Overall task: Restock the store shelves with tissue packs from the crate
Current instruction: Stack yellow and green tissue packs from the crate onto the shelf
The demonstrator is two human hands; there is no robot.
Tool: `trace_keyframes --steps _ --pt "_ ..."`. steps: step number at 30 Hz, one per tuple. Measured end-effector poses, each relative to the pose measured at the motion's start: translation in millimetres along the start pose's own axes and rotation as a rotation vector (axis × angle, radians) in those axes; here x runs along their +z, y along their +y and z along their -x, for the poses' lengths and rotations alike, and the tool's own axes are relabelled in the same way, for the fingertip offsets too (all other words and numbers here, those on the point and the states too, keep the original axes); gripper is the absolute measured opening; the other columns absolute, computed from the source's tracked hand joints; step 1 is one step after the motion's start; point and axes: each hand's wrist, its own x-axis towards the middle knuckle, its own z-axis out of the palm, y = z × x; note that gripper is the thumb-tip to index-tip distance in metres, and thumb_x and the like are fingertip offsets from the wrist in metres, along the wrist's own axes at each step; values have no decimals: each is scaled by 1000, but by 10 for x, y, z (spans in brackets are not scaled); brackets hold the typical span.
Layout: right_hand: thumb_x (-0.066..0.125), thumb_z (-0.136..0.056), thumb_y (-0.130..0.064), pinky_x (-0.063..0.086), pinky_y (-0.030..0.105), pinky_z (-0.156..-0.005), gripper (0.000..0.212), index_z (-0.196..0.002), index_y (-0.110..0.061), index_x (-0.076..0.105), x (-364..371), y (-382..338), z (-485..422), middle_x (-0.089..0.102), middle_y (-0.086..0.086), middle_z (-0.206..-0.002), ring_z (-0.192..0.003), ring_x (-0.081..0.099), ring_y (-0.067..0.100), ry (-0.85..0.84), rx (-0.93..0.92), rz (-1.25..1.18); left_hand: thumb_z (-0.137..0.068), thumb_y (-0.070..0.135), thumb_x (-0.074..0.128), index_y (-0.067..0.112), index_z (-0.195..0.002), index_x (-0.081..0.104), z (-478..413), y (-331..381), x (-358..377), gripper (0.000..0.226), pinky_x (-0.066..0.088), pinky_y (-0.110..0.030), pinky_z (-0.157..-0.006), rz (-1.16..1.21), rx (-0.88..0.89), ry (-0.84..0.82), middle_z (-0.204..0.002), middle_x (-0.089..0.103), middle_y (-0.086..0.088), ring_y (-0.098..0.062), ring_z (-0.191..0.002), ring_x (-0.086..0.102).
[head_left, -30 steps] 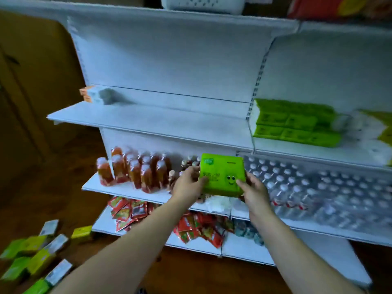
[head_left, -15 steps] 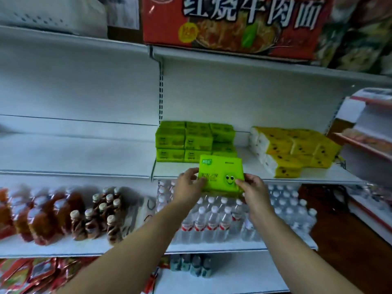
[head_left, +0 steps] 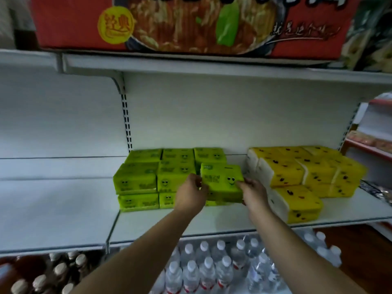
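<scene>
A green tissue pack (head_left: 222, 182) with a smiley face is held between both hands over the white shelf (head_left: 212, 221). My left hand (head_left: 191, 195) grips its left end and my right hand (head_left: 253, 193) grips its right end. It hangs at the right end of the stack of green tissue packs (head_left: 148, 177), which stands two layers high in rows against the back panel. Whether the held pack rests on a lower pack is hidden by my hands. The crate is out of sight.
Yellow tissue packs (head_left: 303, 170) are stacked right of the green ones. A red noodle carton (head_left: 180, 24) sits on the shelf above. Water bottles (head_left: 212, 270) and brown-liquid bottles (head_left: 42, 274) fill the shelf below. Another shelf unit (head_left: 379, 136) stands at the right.
The view has closed in and risen toward the tissue shelf. Both hands carried the green pack up and forward from below the shelf edge to beside the green stack.
</scene>
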Motion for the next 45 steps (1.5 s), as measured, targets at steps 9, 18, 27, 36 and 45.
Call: trace_keyframes --steps 9,18,27,36,45 --pt "66 -81 -11 49 38 -76 13 -76 -23 61 164 100 -552 65 8 -85 -85 62 26 -106 1 117 -80 10 55 13 -93 66 -337 31 99 18 46 -35 -67 -716 357 80 -102 59 -10 -32 -93 59" --pt "70 -73 3 55 37 -80 33 -101 -13 69 96 249 -625 72 7 -96 -86 68 21 -280 -56 77 -73 35 52 16 -90 70 -403 49 161 30 45 -38 -89 -824 386 -29 -98 64 -5 -29 -101 58" --pt "70 -77 -2 44 28 -85 42 -117 -7 61 -24 179 -588 60 0 -105 -97 57 16 -218 -129 199 -78 25 63 12 -113 63 -293 124 165 37 43 -40 -93 -725 361 58 -119 58 -12 -34 -115 51" --pt "61 -84 3 44 17 -65 31 -77 -27 61 166 61 324 61 -7 -73 -61 53 -7 -341 -332 -59 -78 34 52 8 -106 69 540 -166 -209 42 47 -38 -83 -314 80 412 -102 66 -14 -36 -97 59" --pt "60 -84 -1 43 23 -68 18 -83 -19 61 1274 204 2053 63 0 -78 -72 54 14 -885 -182 37 -83 19 65 10 -108 66 1897 -1023 -1525 27 38 -30 -86 -327 -270 693 -104 65 -10 -28 -104 56"
